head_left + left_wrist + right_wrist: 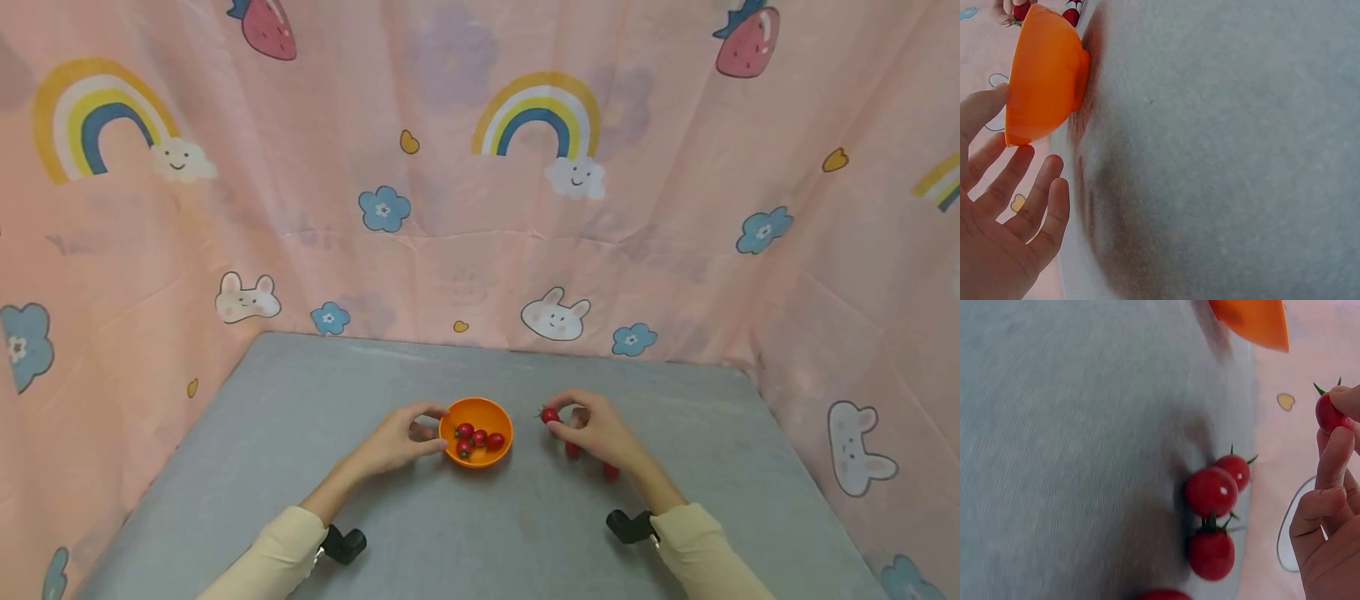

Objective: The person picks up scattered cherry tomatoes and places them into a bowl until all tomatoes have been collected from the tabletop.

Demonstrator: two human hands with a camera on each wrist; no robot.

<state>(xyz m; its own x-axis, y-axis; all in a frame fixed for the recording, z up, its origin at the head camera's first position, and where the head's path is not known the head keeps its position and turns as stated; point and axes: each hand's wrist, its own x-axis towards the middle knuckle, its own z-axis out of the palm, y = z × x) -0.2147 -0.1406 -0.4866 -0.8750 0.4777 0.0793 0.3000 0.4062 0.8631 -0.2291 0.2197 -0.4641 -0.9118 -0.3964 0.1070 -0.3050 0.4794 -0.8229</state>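
In the head view an orange bowl point(501, 417) stands upright on the grey table with several cherry tomatoes point(478, 437) inside. My left hand point(397, 437) is at its left side, thumb and fingertips spread and touching the rim; in the left wrist view these fingers look loosely extended beside the bowl point(1044, 75). To the right of the bowl, my right hand point(600, 429) pinches one cherry tomato point(550, 414) above the table, thumb against fingers. Its green stem shows in the right wrist view, where the held tomato point(1330, 414) is partly covered by the thumb.
Several loose cherry tomatoes point(1211, 492) lie on the table point(1085, 425) below my right hand, partly hidden by it in the head view. A pink patterned curtain point(465, 250) hangs round the table's back and sides. Each wrist bears a black mount point(347, 546).
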